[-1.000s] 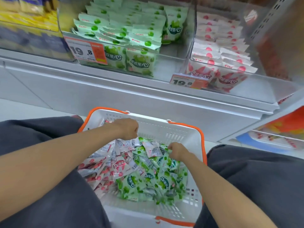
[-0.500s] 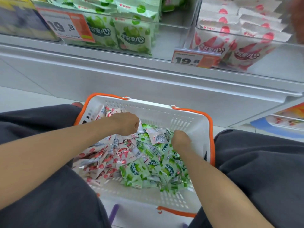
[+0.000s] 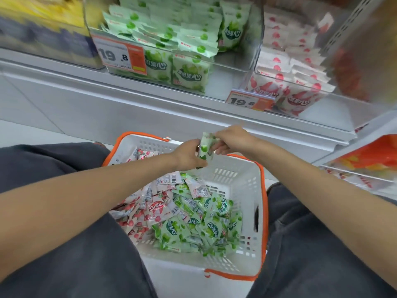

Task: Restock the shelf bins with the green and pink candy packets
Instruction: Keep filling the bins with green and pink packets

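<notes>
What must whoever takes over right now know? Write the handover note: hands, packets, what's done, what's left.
Hands: left hand and right hand both grip a green packet above the far rim of the basket. Blur hides whether it is one packet or several.
Basket: it sits between the person's legs and holds a pink pile on the left and a green pile on the right.
Shelf: green bin and pink bin are both partly stocked.
Done: a green packet is lifted out.
Left: place it in the green bin, then move both piles to their matching bins.
</notes>
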A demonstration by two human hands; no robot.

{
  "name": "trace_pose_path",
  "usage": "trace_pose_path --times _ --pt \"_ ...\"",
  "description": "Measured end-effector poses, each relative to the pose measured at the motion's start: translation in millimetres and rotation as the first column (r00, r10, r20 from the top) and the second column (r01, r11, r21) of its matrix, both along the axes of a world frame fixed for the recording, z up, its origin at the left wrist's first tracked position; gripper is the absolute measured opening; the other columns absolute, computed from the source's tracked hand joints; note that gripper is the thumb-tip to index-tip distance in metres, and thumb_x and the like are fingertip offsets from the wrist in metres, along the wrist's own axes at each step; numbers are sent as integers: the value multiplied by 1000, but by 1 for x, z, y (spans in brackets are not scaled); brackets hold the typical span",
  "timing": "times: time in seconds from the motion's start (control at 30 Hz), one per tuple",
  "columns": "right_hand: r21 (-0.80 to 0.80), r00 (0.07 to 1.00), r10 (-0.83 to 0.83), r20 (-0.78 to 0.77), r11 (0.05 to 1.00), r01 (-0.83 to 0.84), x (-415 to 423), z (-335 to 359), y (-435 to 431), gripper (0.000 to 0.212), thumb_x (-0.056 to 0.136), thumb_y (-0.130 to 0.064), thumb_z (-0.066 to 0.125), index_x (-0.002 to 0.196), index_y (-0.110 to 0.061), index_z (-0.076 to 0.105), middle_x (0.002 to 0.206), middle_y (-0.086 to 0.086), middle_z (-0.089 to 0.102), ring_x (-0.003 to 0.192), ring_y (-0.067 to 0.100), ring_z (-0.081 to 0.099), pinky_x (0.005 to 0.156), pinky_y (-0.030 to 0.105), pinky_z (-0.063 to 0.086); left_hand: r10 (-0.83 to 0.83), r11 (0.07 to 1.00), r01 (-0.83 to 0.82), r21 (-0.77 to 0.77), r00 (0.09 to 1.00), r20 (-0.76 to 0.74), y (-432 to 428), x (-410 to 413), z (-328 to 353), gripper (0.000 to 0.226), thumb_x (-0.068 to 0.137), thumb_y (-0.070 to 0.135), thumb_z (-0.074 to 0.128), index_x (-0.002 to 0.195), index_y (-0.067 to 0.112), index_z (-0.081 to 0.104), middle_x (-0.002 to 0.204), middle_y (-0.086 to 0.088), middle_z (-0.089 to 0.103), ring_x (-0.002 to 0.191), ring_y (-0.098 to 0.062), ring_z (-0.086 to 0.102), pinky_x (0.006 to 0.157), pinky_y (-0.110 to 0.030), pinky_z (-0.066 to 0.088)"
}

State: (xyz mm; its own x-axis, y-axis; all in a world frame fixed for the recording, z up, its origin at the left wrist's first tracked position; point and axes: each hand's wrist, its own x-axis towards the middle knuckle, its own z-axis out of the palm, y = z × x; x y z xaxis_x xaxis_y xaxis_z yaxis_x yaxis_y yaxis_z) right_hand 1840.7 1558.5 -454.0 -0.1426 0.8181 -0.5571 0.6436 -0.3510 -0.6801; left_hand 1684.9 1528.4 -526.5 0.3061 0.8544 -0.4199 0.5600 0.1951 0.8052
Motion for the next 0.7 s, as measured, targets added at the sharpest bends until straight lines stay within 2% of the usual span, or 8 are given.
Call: trace_pose_path --times 0.07,0.13,0.2,0.3,0.4,0.5,0.6,0.7 --pt "159 976 124 177 975 -152 18 18 -3 39 96 -24 53 132 -10 52 116 9 62 95 22 60 86 33 47 35 999 -31 -39 993 112 1 3 16 19 88 6 60 105 16 61 97 -3 61 87 -19 58 70 -28 49" --pt "214 916 288 280 911 -352 29 31 -3 52 92 -22 62 141 -19 45 124 -1 54 110 15 53 92 30 41 49 995 -33 -96 986 161 4 4 31 19 89 2 50 89 20 57 88 -4 52 80 -17 45 62 -24 39" --pt "200 893 388 228 879 -433 30 37 0 34 90 -16 65 124 -16 63 106 -2 65 91 10 59 81 30 45 58 991 -32 -133 980 191 6 5 40 16 88 3 51 86 19 56 88 -4 52 82 -17 44 62 -25 35" --pt "224 915 371 158 889 -399 29 44 3 16 90 -11 66 104 -11 73 87 -1 73 71 3 62 67 25 50 -9 992 38 -118 972 236 4 3 47 18 84 9 72 101 13 66 93 2 70 80 -6 64 66 -15 47" --pt "201 924 378 61 902 -382 38 54 5 13 88 -8 68 100 -11 73 78 -7 73 65 -2 63 58 11 45 -69 995 82 -55 977 204 9 0 47 35 74 10 83 107 7 70 104 -2 74 95 -15 70 86 -23 55" --pt "220 943 334 -10 920 -324 45 57 10 21 87 -5 69 108 -6 72 86 -1 76 75 4 69 66 13 52 -100 995 98 17 976 194 15 1 54 32 74 8 83 103 10 69 100 0 73 89 -12 68 82 -19 54" --pt "223 948 316 -44 928 -299 48 59 13 25 85 -3 69 110 -5 71 94 5 75 83 11 71 75 20 57 -133 991 128 34 968 212 18 1 60 34 75 5 81 105 11 66 103 -3 73 90 -13 67 84 -26 55" --pt "198 950 301 -79 939 -281 51 62 13 26 86 -4 68 113 -5 70 96 4 75 86 13 72 78 25 58 -142 990 142 18 963 228 19 1 63 33 76 1 80 104 7 65 100 -8 72 84 -14 68 74 -25 59"
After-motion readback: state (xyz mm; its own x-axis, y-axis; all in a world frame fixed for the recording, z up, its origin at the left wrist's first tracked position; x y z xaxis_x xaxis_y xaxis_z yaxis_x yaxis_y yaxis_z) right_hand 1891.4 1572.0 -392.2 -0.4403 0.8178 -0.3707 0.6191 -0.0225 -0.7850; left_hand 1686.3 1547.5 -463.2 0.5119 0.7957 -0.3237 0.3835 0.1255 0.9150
